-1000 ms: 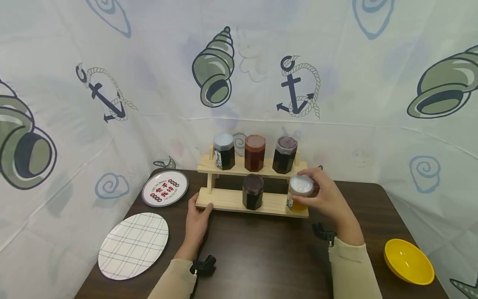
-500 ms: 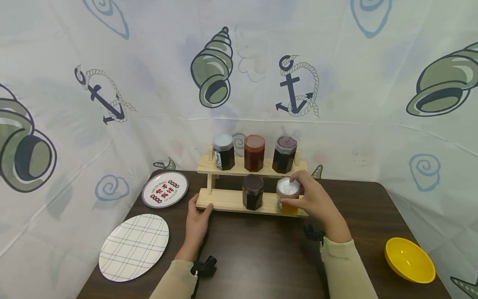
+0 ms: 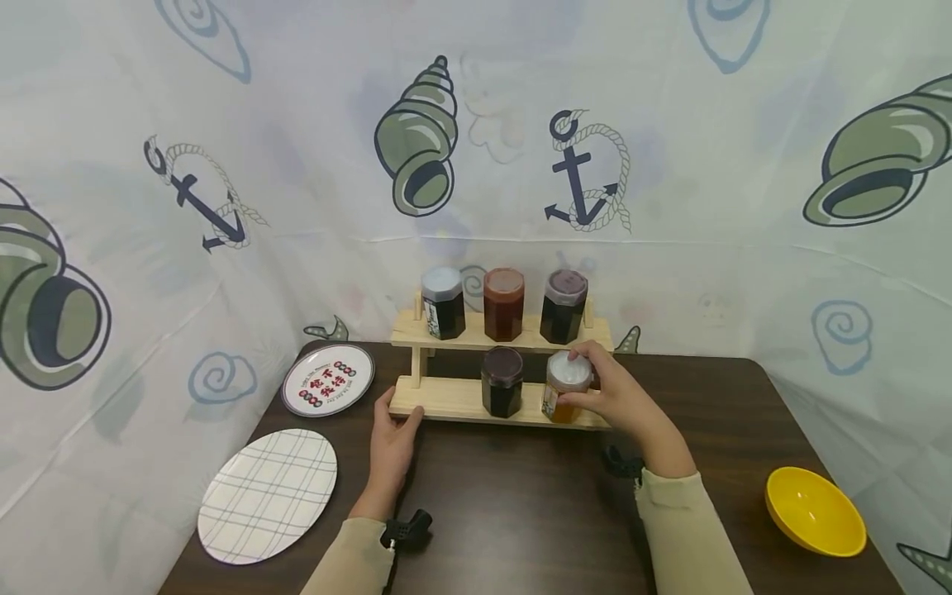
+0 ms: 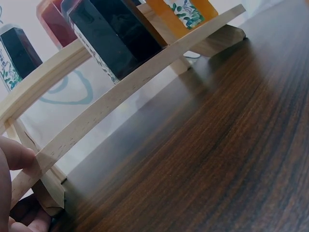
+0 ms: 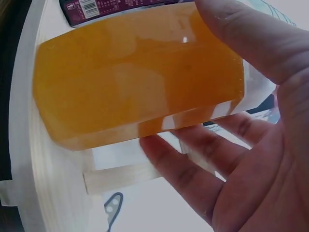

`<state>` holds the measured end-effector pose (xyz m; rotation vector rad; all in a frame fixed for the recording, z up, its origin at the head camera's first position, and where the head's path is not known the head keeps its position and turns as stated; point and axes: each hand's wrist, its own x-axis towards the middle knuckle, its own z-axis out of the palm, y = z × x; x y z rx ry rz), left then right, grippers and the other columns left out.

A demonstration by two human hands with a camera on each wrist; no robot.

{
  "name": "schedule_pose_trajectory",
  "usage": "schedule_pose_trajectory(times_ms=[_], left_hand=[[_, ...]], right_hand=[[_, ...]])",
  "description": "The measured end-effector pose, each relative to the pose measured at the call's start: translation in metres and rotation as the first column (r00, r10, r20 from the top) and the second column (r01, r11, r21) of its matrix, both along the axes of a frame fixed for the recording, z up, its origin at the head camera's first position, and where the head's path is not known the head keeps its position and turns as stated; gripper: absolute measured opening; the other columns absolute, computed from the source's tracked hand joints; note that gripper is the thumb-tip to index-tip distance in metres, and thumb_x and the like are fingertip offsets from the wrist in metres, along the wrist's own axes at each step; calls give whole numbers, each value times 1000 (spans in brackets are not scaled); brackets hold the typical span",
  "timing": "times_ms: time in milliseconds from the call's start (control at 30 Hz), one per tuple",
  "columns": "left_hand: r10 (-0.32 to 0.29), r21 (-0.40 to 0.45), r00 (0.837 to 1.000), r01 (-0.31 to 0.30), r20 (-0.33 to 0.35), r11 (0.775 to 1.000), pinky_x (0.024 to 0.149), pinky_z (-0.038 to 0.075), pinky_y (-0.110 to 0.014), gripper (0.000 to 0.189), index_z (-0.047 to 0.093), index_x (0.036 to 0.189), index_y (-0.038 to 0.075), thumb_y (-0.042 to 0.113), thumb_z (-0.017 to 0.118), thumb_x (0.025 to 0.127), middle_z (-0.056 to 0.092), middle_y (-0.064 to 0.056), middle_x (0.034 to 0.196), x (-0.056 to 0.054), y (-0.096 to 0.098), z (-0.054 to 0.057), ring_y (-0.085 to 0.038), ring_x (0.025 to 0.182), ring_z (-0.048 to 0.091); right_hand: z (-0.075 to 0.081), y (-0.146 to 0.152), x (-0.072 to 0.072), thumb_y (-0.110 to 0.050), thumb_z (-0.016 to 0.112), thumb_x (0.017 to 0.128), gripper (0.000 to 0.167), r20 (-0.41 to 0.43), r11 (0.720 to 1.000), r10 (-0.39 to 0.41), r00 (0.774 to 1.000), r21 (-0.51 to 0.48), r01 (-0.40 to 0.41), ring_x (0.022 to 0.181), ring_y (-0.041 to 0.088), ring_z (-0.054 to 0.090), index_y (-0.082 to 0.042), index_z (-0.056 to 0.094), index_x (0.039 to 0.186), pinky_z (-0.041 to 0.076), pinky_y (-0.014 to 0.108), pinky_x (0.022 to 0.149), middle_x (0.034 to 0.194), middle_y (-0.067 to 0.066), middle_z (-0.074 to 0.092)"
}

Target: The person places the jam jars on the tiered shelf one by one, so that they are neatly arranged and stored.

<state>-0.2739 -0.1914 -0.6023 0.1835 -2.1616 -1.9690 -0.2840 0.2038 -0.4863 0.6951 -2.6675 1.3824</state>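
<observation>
A two-tier wooden rack (image 3: 449, 398) stands at the back of the table. My left hand (image 3: 390, 450) holds the left end of its lower shelf, thumb on the board (image 4: 96, 118) and fingertips underneath in the left wrist view. With thumb and fingers, my right hand (image 3: 625, 405) grips a white-lidded jar of orange contents (image 3: 558, 405), upright at the lower shelf's right part. The right wrist view shows its orange side (image 5: 140, 77) close up, base near the shelf. Left of it, slightly apart, is a dark jar (image 3: 502, 384).
On the upper shelf stand a white-lidded dark jar (image 3: 444, 310), a red-brown jar (image 3: 504, 306) and a purple-lidded jar (image 3: 564, 310). A printed plate (image 3: 327, 380) and a checked plate (image 3: 268, 496) lie left. A yellow bowl (image 3: 814, 512) sits at right.
My right hand has moved the orange jar left along the lower shelf, closer to the dark jar. My left hand has stayed on the rack's left end.
</observation>
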Motion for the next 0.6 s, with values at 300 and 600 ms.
schedule_pose_trajectory(times_ms=[300, 600], left_hand=[[-3, 16, 1000, 3, 3, 1000, 126, 36, -53, 78, 28, 170, 8, 20, 73, 107, 35, -19, 175, 2, 0, -4, -30, 160, 36], [5, 33, 1000, -4, -8, 999, 127, 37, -55, 78, 27, 170, 4, 15, 72, 107, 36, -25, 173, 1, 5, -8, -36, 158, 39]], right_hand=[[7, -6, 8, -11, 92, 88, 60, -122, 994, -6, 993, 107, 19, 122, 34, 60, -11, 54, 135, 58, 56, 102, 139, 15, 51], [-32, 3, 8, -12, 81, 100, 71, 89, 983, 65, 994, -175, -49, 141, 43, 54, -19, 40, 157, 48, 64, 116, 157, 16, 42]])
